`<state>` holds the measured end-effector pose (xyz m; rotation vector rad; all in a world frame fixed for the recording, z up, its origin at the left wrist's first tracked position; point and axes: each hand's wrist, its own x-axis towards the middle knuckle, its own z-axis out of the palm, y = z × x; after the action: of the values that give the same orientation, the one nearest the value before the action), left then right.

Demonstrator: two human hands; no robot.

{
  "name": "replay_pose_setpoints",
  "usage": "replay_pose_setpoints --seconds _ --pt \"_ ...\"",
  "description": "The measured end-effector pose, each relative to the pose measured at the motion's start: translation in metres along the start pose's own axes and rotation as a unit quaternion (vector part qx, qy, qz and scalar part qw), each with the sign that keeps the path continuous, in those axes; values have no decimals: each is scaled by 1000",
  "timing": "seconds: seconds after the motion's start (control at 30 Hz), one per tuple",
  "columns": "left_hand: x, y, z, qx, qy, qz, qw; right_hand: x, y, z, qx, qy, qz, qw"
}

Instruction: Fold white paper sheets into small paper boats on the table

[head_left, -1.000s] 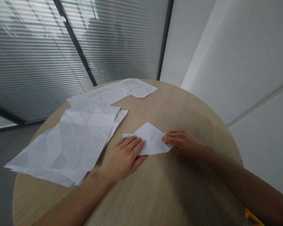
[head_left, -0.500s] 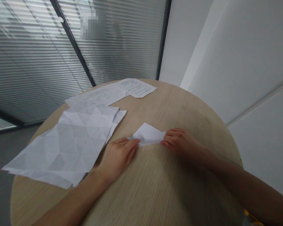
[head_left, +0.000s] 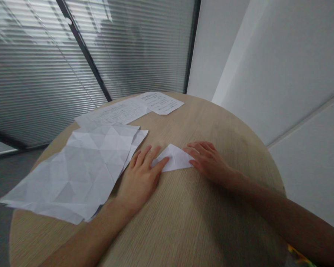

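Note:
A small folded sheet of white paper (head_left: pixel 174 157) lies on the round wooden table (head_left: pixel 167 222), roughly triangular with its peak pointing away from me. On its left end rests my left hand (head_left: pixel 141 174), palm down with the fingers spread and the thumb on the paper. At the right end is my right hand (head_left: pixel 206 159), its fingers apart and slightly bent, with the fingertips at the paper's edge. Neither hand pinches the paper. Parts of both ends are hidden under the fingers.
Left of my left hand lies a stack of large creased white sheets (head_left: pixel 86 170), overhanging the table's left edge. Printed pages (head_left: pixel 161 102) lie at the far edge. Behind the table is a glass partition with blinds (head_left: pixel 144 55); a white wall (head_left: pixel 295 74) stands to the right.
Both hands have loosened from the paper's ends and their fingers have spread. My left fingers now reach farther forward. The folded paper has stayed almost in place.

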<state>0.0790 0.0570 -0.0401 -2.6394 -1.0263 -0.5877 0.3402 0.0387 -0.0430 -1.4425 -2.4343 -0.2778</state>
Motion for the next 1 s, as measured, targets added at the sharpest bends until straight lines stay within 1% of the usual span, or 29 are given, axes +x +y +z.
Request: replay_pose_setpoints --seconds 0.03,0.1,0.13,0.2,0.27,0.4,0.6,0.7,0.77,0.8,0.83,0.9,0.97,1.0 --pt "0 0 1 -3 -12 19 1000 0 -1 1 1 0 -47 999" --pt "1 0 4 -11 -41 45 998 1 -5 2 7 -22 -132 991" --pt "1 0 5 -14 -54 51 997 1 -6 2 10 -35 -160 986" --pt "2 0 8 -21 -72 57 996 1 -9 2 17 -52 -181 982" --pt "2 -1 8 -31 -88 56 994 0 -10 1 22 -63 -180 981" --pt "2 -1 4 -48 -117 31 991 -4 -6 -7 12 -93 -160 983" --pt "6 4 -11 -15 -153 11 988 -9 3 -13 -44 -126 -119 984" --pt "8 9 -17 -1 -163 0 987 -9 3 -13 -79 -129 -94 984" --pt "7 13 -19 4 -161 -12 987 -7 2 -14 -100 -102 -80 986" --pt "7 14 -20 9 -158 -20 987 -6 1 -15 -109 -75 -79 988" --pt "7 15 -20 15 -153 -27 988 -5 1 -16 -117 -38 -81 989" --pt "6 17 -18 25 -129 -34 991 -2 -2 -18 -126 58 -94 986" --pt "6 18 -15 21 -90 -24 995 0 -4 -20 -117 149 -110 976" --pt "7 18 -14 11 -73 -16 997 1 -6 -21 -106 185 -118 970"
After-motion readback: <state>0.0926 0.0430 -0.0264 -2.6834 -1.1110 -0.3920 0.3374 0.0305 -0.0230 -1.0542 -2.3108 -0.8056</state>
